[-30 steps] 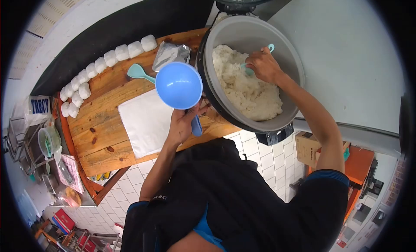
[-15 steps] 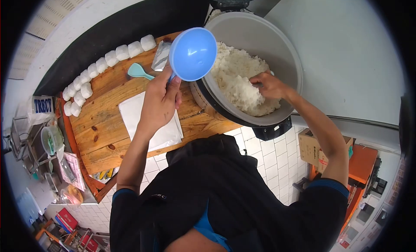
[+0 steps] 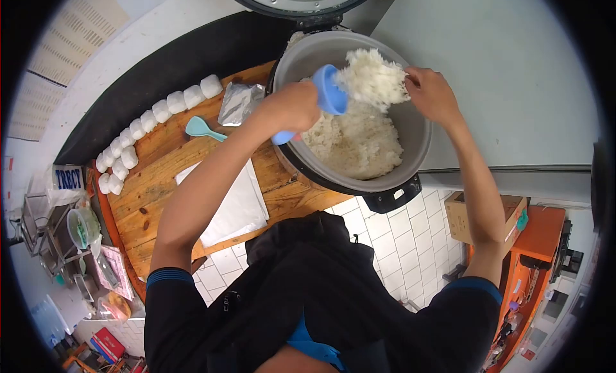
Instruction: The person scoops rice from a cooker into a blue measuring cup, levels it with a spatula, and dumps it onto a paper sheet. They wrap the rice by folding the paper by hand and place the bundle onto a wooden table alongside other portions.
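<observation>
White bundles (image 3: pixel 149 121) line the far left edges of the tabletop (image 3: pixel 144 206). Right of them lie a turquoise spoon (image 3: pixel 200 127), white paper (image 3: pixel 234 209) and foil (image 3: pixel 239 103). The left hand (image 3: pixel 301 107) is closed round the handle of the blue ladle (image 3: pixel 332 94), its bowl tipped sideways against a clump (image 3: pixel 374 81) raised above the rice (image 3: pixel 362 148) in the open pot (image 3: pixel 417 132). The right hand (image 3: pixel 433 94) has curled fingers at the clump's right edge; I cannot tell what they grip.
</observation>
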`<action>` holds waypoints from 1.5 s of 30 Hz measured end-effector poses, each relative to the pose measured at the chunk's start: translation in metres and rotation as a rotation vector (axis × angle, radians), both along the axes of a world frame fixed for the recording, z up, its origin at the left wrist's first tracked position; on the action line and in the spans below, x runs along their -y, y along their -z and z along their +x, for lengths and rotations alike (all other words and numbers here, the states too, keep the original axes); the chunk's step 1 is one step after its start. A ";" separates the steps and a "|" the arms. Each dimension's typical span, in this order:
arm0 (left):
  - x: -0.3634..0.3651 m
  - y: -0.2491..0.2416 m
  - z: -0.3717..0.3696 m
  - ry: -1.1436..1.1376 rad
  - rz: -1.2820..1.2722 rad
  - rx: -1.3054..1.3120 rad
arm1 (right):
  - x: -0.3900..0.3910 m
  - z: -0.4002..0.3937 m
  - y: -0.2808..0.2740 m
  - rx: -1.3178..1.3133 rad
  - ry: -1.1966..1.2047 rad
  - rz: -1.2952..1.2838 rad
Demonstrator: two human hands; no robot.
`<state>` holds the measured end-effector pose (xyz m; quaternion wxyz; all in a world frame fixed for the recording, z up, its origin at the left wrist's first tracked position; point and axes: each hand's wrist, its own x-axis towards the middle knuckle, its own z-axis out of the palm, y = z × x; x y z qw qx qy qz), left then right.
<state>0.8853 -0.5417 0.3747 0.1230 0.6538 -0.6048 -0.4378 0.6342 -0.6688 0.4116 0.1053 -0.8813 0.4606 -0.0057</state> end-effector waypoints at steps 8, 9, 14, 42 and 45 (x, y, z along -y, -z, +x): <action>0.025 0.039 -0.045 -0.179 -0.024 -0.400 | -0.088 0.023 0.053 0.106 -0.231 -0.395; 0.022 0.041 -0.043 -0.211 0.000 -0.464 | -0.088 0.020 0.052 0.108 -0.230 -0.391; 0.016 0.043 -0.025 -0.225 -0.049 -0.434 | -0.064 0.004 0.036 0.229 0.037 -0.352; -0.021 0.019 0.019 -0.197 -0.231 -0.149 | -0.019 -0.018 0.087 -0.011 -0.417 0.301; -0.018 0.032 0.021 -0.150 -0.308 -0.089 | 0.002 -0.027 0.065 0.068 -0.249 0.276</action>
